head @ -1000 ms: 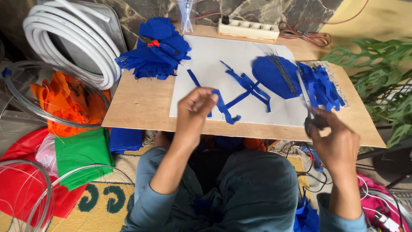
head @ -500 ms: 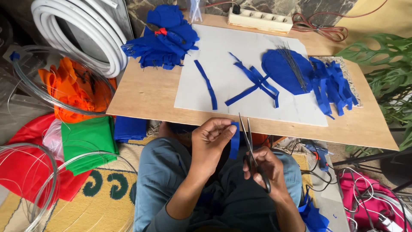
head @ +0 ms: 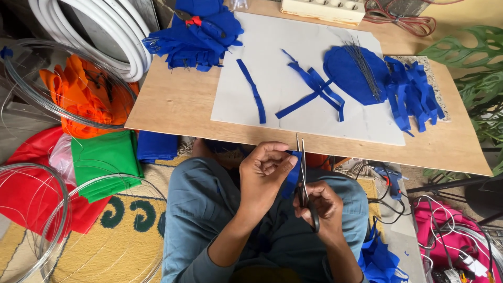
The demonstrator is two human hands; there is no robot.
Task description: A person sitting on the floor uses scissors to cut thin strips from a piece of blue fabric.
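Left hand (head: 267, 170) pinches blue strip (head: 292, 175); right hand (head: 319, 202) grips seemingly closed scissors (head: 303, 173).

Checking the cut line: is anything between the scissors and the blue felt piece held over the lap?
Nothing visible. The left hand pinches the blue felt piece right beside the scissors in the right hand; the blades look closed alongside its edge, below the table edge.

Bare forearms and bare hands, left hand (head: 267, 170) and right hand (head: 322, 204); grey-blue trousers (head: 199, 220) cover the legs
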